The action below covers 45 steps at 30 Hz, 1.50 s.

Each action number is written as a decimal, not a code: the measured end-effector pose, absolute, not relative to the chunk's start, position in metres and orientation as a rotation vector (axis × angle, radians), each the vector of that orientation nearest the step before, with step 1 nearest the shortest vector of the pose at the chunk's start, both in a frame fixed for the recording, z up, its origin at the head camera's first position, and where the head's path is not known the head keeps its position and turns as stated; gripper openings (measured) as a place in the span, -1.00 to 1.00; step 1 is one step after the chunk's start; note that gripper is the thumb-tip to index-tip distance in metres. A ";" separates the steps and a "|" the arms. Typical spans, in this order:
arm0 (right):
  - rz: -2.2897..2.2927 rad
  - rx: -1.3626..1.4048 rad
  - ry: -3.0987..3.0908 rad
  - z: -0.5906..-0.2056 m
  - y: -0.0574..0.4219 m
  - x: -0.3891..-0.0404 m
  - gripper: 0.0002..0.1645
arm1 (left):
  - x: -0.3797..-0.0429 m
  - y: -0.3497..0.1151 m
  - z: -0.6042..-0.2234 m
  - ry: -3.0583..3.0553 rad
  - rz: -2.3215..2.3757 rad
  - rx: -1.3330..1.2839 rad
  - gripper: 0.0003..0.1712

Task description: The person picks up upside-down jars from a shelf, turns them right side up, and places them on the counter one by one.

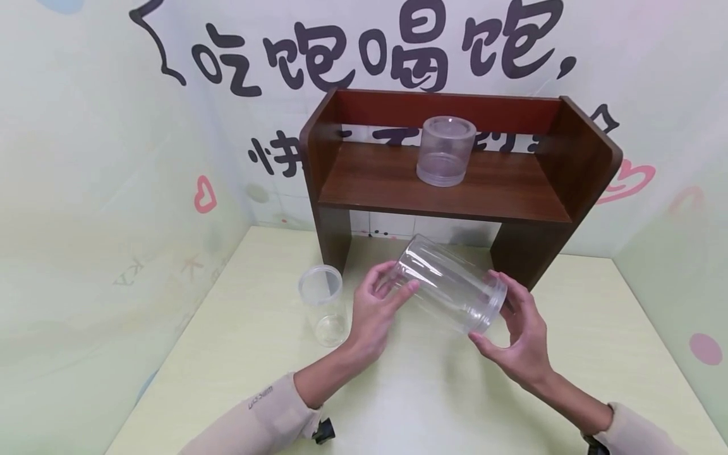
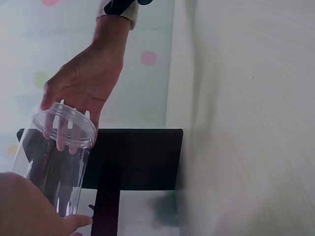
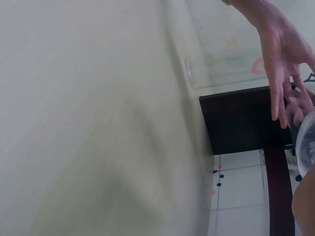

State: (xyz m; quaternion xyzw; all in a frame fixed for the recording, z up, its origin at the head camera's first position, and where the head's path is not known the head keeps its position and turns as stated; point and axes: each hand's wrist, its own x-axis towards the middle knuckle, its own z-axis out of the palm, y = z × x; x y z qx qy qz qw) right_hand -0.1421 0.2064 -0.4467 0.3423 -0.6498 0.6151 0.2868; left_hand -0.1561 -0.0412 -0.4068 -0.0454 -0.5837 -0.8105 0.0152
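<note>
A large clear plastic jar (image 1: 440,278) is held tilted above the table, in front of the shelf. My left hand (image 1: 372,309) grips its upper left end, thumb on the near side. At the lower right, ringed end, my right hand (image 1: 523,335) holds the jar with thumb and fingers spread around the rim. In the left wrist view, the right hand's fingers (image 2: 61,135) show through the clear wall by the rim. The right wrist view catches only part of the jar (image 3: 307,142) at its edge, between the left hand (image 3: 283,54) and the right hand (image 3: 305,201).
A second clear jar (image 1: 323,303) stands on the table left of my left hand. On the brown wooden shelf (image 1: 370,183) sits a shorter, thick-walled clear jar (image 1: 446,151). Printed walls close in the pale table (image 1: 398,404) at the back and sides.
</note>
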 end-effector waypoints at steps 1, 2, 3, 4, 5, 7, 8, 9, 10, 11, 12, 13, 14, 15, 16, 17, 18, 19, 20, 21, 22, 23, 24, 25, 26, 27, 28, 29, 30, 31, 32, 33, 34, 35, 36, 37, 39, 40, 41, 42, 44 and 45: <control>1.630 0.915 -1.752 -0.445 0.208 -0.142 0.18 | -0.156 -0.043 -0.406 -1.860 -2.500 -0.151 -0.33; 1.612 0.913 -1.769 -0.444 0.210 -0.143 0.18 | -0.157 -0.044 -0.406 -1.906 -2.474 -0.162 -0.32; 1.600 0.917 -1.779 -0.442 0.212 -0.143 0.18 | -0.157 -0.046 -0.405 -1.951 -2.445 -0.173 -0.32; 1.584 0.918 -1.793 -0.441 0.214 -0.144 0.18 | -0.157 -0.047 -0.405 -1.994 -2.419 -0.183 -0.31; 1.570 0.918 -1.807 -0.439 0.217 -0.144 0.17 | -0.157 -0.049 -0.404 -2.034 -2.396 -0.194 -0.30; 1.547 0.923 -1.829 -0.436 0.221 -0.146 0.17 | -0.157 -0.052 -0.404 -2.099 -2.354 -0.229 -0.27; 1.534 0.923 -1.842 -0.435 0.224 -0.146 0.17 | -0.157 -0.053 -0.403 -2.133 -2.326 -0.251 -0.26; 1.523 0.924 -1.854 -0.433 0.226 -0.147 0.17 | -0.156 -0.055 -0.402 -2.161 -2.299 -0.271 -0.25; 1.508 0.922 -1.871 -0.432 0.228 -0.147 0.17 | -0.156 -0.056 -0.401 -2.180 -2.276 -0.295 -0.24; 1.497 0.924 -1.883 -0.431 0.230 -0.148 0.17 | -0.156 -0.058 -0.399 -2.201 -2.243 -0.322 -0.22; 1.472 0.925 -1.901 -0.430 0.232 -0.149 0.16 | -0.155 -0.060 -0.398 -2.226 -2.197 -0.351 -0.20; 1.442 0.925 -1.920 -0.429 0.234 -0.149 0.16 | -0.155 -0.062 -0.397 -2.251 -2.148 -0.381 -0.17; 1.409 0.926 -1.938 -0.428 0.236 -0.150 0.17 | -0.154 -0.064 -0.395 -2.270 -2.100 -0.409 -0.15; 1.366 0.927 -1.956 -0.426 0.238 -0.151 0.17 | -0.154 -0.066 -0.393 -2.287 -2.048 -0.437 -0.12; 1.311 0.923 -1.977 -0.425 0.239 -0.151 0.16 | -0.154 -0.067 -0.391 -2.300 -1.992 -0.469 -0.10; 1.252 0.917 -2.001 -0.423 0.241 -0.152 0.17 | -0.154 -0.069 -0.390 -2.308 -1.935 -0.501 -0.08; 1.192 0.909 -2.024 -0.421 0.242 -0.152 0.18 | -0.155 -0.071 -0.388 -2.312 -1.876 -0.530 -0.06; 1.141 0.905 -2.040 -0.419 0.244 -0.152 0.18 | -0.156 -0.072 -0.387 -2.308 -1.821 -0.555 -0.04; 1.088 0.897 -2.059 -0.417 0.245 -0.153 0.17 | -0.156 -0.074 -0.386 -2.301 -1.769 -0.571 -0.03; 1.038 0.889 -2.080 -0.415 0.246 -0.152 0.17 | -0.158 -0.077 -0.384 -2.287 -1.722 -0.587 -0.02; 0.997 0.883 -2.102 -0.413 0.248 -0.152 0.16 | -0.159 -0.079 -0.383 -2.266 -1.686 -0.603 0.00; 0.966 0.882 -2.122 -0.411 0.250 -0.152 0.16 | -0.160 -0.082 -0.381 -2.250 -1.648 -0.606 0.01; 0.942 0.884 -2.140 -0.409 0.251 -0.152 0.16 | -0.161 -0.085 -0.379 -2.232 -1.621 -0.606 0.02; 0.919 0.887 -2.158 -0.408 0.253 -0.152 0.15 | -0.162 -0.089 -0.378 -2.207 -1.606 -0.605 0.03; 0.899 0.891 -2.179 -0.406 0.254 -0.152 0.14 | -0.163 -0.092 -0.376 -2.188 -1.597 -0.597 0.03; 0.889 0.893 -2.207 -0.405 0.256 -0.152 0.13 | -0.165 -0.096 -0.374 -2.164 -1.592 -0.593 0.03; 0.881 0.899 -2.231 -0.403 0.258 -0.152 0.11 | -0.165 -0.100 -0.372 -2.142 -1.588 -0.583 0.03; 0.872 0.905 -2.255 -0.402 0.260 -0.152 0.09 | -0.166 -0.104 -0.370 -2.123 -1.584 -0.566 0.03; 0.855 0.909 -2.278 -0.401 0.262 -0.152 0.08 | -0.167 -0.108 -0.368 -2.102 -1.587 -0.553 0.02; 0.836 0.913 -2.300 -0.399 0.263 -0.152 0.07 | -0.167 -0.112 -0.366 -2.085 -1.583 -0.535 0.01; 0.814 0.917 -2.322 -0.398 0.265 -0.152 0.07 | -0.168 -0.117 -0.365 -2.073 -1.576 -0.510 0.00; 0.790 0.923 -2.340 -0.397 0.266 -0.152 0.07 | -0.168 -0.121 -0.363 -2.057 -1.573 -0.487 -0.02; 0.758 0.933 -2.350 -0.396 0.267 -0.152 0.07 | -0.169 -0.125 -0.361 -2.042 -1.572 -0.462 -0.02; 0.727 0.940 -2.358 -0.396 0.268 -0.152 0.06 | -0.169 -0.129 -0.360 -2.029 -1.576 -0.433 -0.04; 0.697 0.949 -2.366 -0.395 0.268 -0.152 0.06 | -0.170 -0.133 -0.359 -2.014 -1.582 -0.409 -0.04; 0.674 0.957 -2.375 -0.394 0.269 -0.151 0.05 | -0.171 -0.136 -0.358 -1.997 -1.591 -0.390 -0.04; 0.625 0.973 -2.392 -0.393 0.270 -0.151 0.05 | -0.174 -0.142 -0.356 -1.971 -1.612 -0.354 -0.05; 0.602 0.977 -2.402 -0.392 0.270 -0.151 0.06 | -0.176 -0.145 -0.355 -1.968 -1.619 -0.335 -0.05; 0.583 0.983 -2.410 -0.391 0.270 -0.151 0.07 | -0.177 -0.148 -0.354 -1.970 -1.623 -0.319 -0.05; 0.562 0.990 -2.417 -0.391 0.271 -0.151 0.08 | -0.180 -0.151 -0.353 -1.979 -1.626 -0.304 -0.04; 0.524 1.011 -2.429 -0.389 0.272 -0.152 0.11 | -0.186 -0.157 -0.351 -2.033 -1.610 -0.261 -0.02; 0.509 1.022 -2.432 -0.389 0.273 -0.153 0.10 | -0.189 -0.160 -0.350 -2.076 -1.595 -0.237 -0.01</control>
